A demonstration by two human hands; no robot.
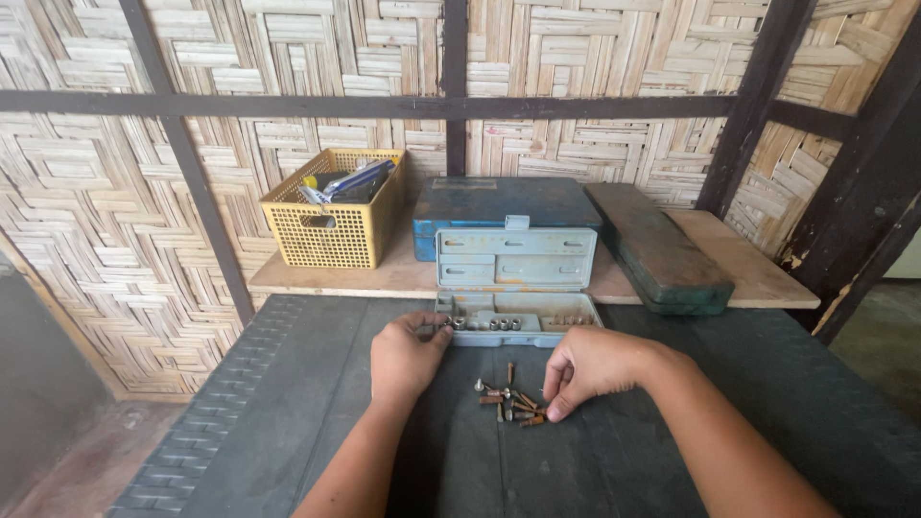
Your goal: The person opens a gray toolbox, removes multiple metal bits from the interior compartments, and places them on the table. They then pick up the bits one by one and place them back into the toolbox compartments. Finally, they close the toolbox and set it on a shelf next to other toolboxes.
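My left grip (408, 353): fingertips pinched on a socket in the open blue case (515, 278); my right grip (587, 367): fingers closed over rusty bits (509, 398) on the tabletop (288, 412).

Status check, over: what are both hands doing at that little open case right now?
Left hand at sockets in open blue case. Right hand fingertips on rusty bits on dark table. Nothing in the way.

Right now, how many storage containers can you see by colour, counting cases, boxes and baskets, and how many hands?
Blue, 2: the open socket case and the closed toolbox behind it.
Yellow, 1: the mesh basket.
Green, 1: the long flat case.
Hands, 2: left hand, right hand.
Total: 4 containers, 2 hands.
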